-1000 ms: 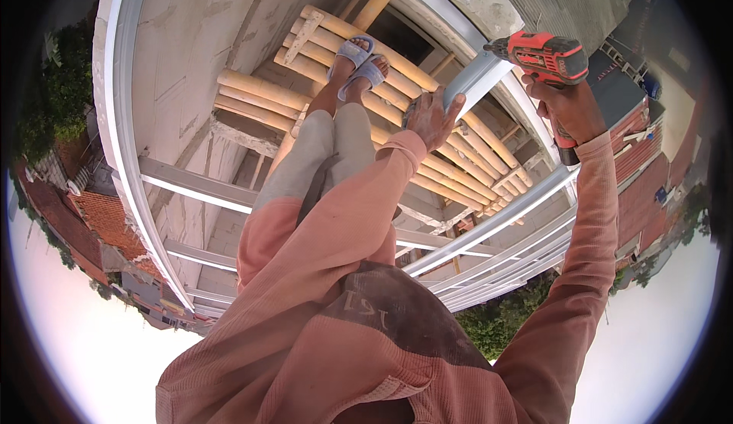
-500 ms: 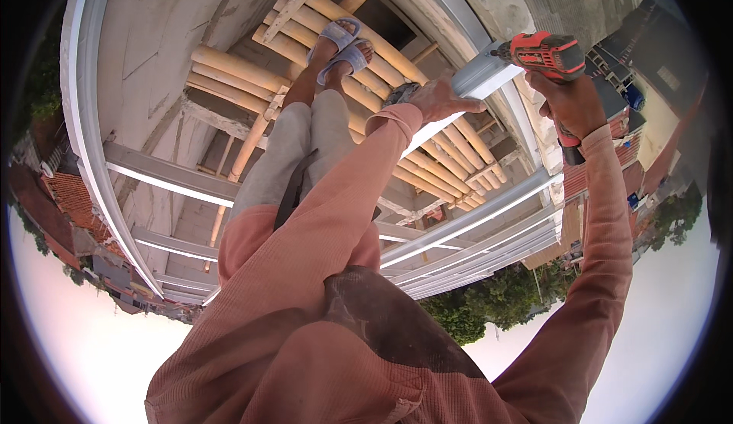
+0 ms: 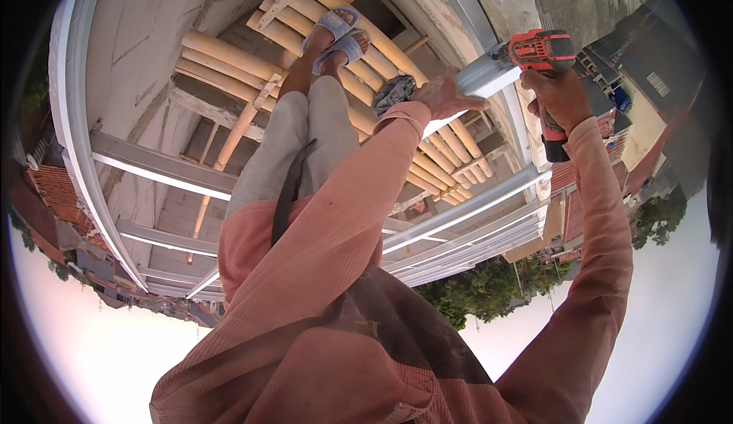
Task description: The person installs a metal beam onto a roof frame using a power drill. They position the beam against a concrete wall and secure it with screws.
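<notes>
My right hand (image 3: 563, 101) grips the handle of a red and black cordless drill (image 3: 542, 50). The drill's front end points left and meets the end of a silver metal beam (image 3: 489, 75), where that beam joins a longer metal rail (image 3: 460, 4). Whether a screw is at the tip is too small to tell. Farther left along the same beam, my left hand (image 3: 447, 98) is closed over it, thumb stretched along the metal toward the drill. Part of the left fingers is hidden behind the beam.
Below, my feet in grey-blue sandals (image 3: 343, 46) stand on a bamboo pole platform (image 3: 305, 19). A crumpled grey bundle (image 3: 393, 94) lies by my left wrist. More metal beams (image 3: 160, 166) cross the frame between concrete walls (image 3: 145, 34). Rooftops and trees (image 3: 466, 294) lie beyond.
The whole view has shifted slightly, and more of the grey bundle shows beside my left wrist. Both hands keep their holds, with the drill still against the beam's end.
</notes>
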Motion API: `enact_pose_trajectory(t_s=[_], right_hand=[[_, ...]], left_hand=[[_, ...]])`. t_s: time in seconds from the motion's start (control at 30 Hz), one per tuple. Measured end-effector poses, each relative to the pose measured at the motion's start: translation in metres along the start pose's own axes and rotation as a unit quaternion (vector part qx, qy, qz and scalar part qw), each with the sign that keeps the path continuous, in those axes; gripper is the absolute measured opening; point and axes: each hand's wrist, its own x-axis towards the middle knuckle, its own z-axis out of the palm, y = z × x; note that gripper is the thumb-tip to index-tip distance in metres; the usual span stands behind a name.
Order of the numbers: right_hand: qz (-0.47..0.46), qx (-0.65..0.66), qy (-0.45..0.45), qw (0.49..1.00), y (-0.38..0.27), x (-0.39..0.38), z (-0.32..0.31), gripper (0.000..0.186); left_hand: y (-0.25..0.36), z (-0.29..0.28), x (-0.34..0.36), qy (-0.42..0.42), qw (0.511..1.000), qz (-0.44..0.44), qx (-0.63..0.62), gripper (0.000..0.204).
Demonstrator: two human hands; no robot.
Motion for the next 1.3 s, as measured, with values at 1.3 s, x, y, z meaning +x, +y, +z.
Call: enact_pose_trajectory(t_s=[1.3], right_hand=[[0.069,0.222,0.104,0.967,0.007,-0.006,0.058,0.023]], left_hand=[[-0.005,0.003,0.003,0.039,0.999,0.008,0.009,0.110]])
